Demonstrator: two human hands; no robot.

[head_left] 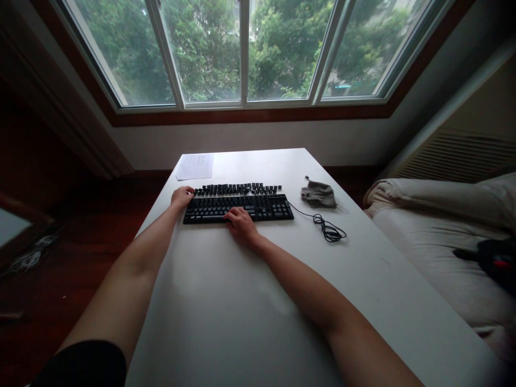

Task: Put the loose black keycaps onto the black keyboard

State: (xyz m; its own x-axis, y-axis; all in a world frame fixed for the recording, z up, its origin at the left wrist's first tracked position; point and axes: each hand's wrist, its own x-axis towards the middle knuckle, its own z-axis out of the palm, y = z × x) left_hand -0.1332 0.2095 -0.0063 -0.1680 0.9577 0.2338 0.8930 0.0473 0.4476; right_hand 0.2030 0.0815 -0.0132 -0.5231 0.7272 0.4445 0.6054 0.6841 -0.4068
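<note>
A black keyboard [276,207] lies on the white table in front of me. Along its far edge stand several loose black keycaps [226,188] in rows. My left hand [183,195] is at the left end of these rows, its fingers pinched together on what looks like a keycap. Over the keyboard's near middle rests my right hand [242,224], fingers slightly bent and apart, fingertips touching the lower keys around the space bar. Its palm hides part of the near edge. A small light-coloured item among the keycaps is too small to make out.
Right of the keyboard, its coiled black cable [331,230] lies near a crumpled grey cloth-like item [318,194]. A paper sheet [195,166] is at the far left of the white table [226,301]. A pale sofa [427,236] stands to the right, below the window [244,54] wall.
</note>
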